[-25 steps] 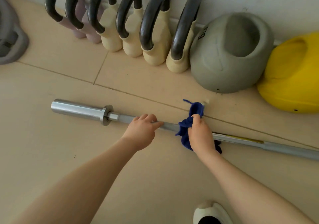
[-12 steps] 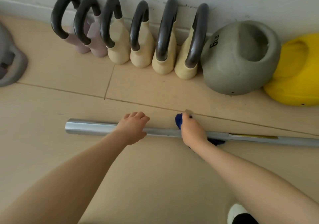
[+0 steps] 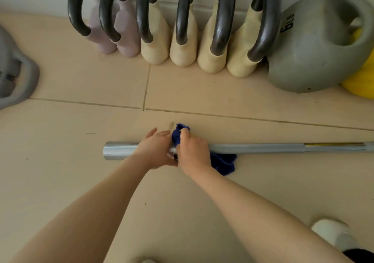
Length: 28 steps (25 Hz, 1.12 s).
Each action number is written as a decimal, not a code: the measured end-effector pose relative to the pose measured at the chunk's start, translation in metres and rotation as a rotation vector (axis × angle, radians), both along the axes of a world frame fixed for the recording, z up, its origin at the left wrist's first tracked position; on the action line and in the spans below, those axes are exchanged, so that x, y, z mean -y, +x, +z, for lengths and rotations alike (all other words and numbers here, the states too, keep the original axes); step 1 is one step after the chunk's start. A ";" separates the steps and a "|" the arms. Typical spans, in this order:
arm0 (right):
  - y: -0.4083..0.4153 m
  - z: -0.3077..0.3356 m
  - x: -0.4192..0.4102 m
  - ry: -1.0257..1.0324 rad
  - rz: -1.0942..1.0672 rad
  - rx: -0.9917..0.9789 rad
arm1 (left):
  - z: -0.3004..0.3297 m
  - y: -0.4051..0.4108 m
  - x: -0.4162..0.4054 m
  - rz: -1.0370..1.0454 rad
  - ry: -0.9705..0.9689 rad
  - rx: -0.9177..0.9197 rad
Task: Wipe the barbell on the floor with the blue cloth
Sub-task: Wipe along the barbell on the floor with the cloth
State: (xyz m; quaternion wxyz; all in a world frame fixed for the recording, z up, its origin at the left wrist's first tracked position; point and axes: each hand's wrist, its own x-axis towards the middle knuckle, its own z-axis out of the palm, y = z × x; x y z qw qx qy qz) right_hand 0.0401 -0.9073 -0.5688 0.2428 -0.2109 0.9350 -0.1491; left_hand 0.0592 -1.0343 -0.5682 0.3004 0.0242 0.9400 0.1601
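The silver barbell [image 3: 263,148] lies on the tan tiled floor, running from its thick sleeve end at centre left out past the right edge. My right hand [image 3: 193,154] grips the blue cloth [image 3: 223,162] wrapped over the bar just beside the collar; part of the cloth sticks up past my fingers and part trails on the floor to the right. My left hand [image 3: 155,148] rests over the sleeve next to the collar, fingers fairly straight, touching my right hand. The collar is mostly hidden between the two hands.
Several kettlebells with dark handles [image 3: 182,29] line the wall behind the bar, then a grey 6 LB one [image 3: 315,46] and a yellow one [image 3: 362,82]. A grey weight [image 3: 14,76] sits at far left. My white shoe [image 3: 334,234] is at lower right.
My right hand slid the cloth leftward along the bar until it met my left hand at the collar. The camera moved closer and shifted left.
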 end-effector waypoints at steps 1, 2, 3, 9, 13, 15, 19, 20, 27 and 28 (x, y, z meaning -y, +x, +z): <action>0.002 -0.001 -0.002 0.021 0.011 -0.023 | 0.001 0.000 0.001 -0.007 -0.003 0.004; 0.002 -0.001 -0.007 0.041 0.038 -0.048 | 0.001 0.000 0.001 -0.023 -0.012 0.012; 0.002 0.000 -0.014 0.070 0.076 -0.073 | 0.002 0.001 0.002 -0.033 -0.023 0.022; -0.024 -0.004 -0.065 0.381 -0.232 -0.169 | 0.004 0.009 -0.004 0.043 -0.055 -0.067; 0.002 -0.005 -0.006 0.125 -0.154 -0.039 | 0.004 0.016 -0.010 0.118 -0.049 -0.109; 0.014 -0.006 -0.007 0.127 -0.004 -0.070 | 0.005 0.023 -0.012 0.128 -0.018 -0.135; -0.004 -0.003 -0.087 0.301 -0.151 -0.335 | 0.004 0.030 -0.014 0.088 0.039 -0.187; -0.006 -0.002 -0.101 0.326 -0.259 -0.313 | 0.005 0.030 -0.016 0.082 0.036 -0.206; 0.001 -0.008 -0.055 0.107 0.082 -0.114 | 0.009 0.019 -0.054 -0.060 -0.030 -0.277; -0.005 -0.005 -0.069 0.137 0.113 -0.167 | 0.010 0.019 -0.056 -0.078 -0.015 -0.335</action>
